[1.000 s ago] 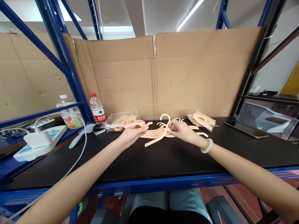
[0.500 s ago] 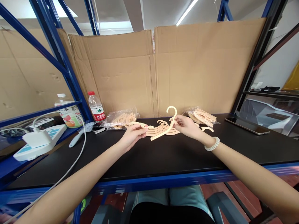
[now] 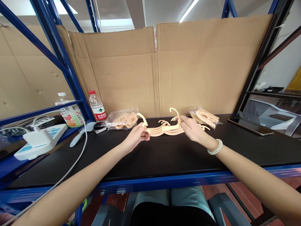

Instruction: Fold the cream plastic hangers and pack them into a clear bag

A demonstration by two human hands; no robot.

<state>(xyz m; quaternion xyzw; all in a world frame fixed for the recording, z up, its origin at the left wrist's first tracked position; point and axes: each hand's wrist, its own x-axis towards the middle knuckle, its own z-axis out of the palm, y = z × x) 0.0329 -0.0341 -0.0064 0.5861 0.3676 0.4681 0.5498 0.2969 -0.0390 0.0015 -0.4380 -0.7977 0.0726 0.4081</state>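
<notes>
My left hand (image 3: 138, 134) pinches a curved cream plastic hanger arm (image 3: 142, 118), its tip standing up above my fingers. A hanger piece with a hook (image 3: 174, 126) is held in my right hand (image 3: 191, 128), its hook pointing up and its straight end reaching left. The two held pieces are apart. Just behind and below them, several cream hangers (image 3: 156, 131) lie together on the black tabletop (image 3: 150, 160), partly covered by my hands and the held pieces.
Clear bags of cream hanger parts lie at the back, one left (image 3: 123, 119) and one right (image 3: 204, 116). A water bottle (image 3: 97, 108), a hairbrush (image 3: 82, 134) and a white power strip (image 3: 39, 144) are on the left. On the right lies a phone (image 3: 250, 126). Cardboard (image 3: 199, 69) stands behind.
The arm in my left hand has turned from lying nearly flat to tip up. The hook piece in my right hand has rotated so its straight end lies nearly level.
</notes>
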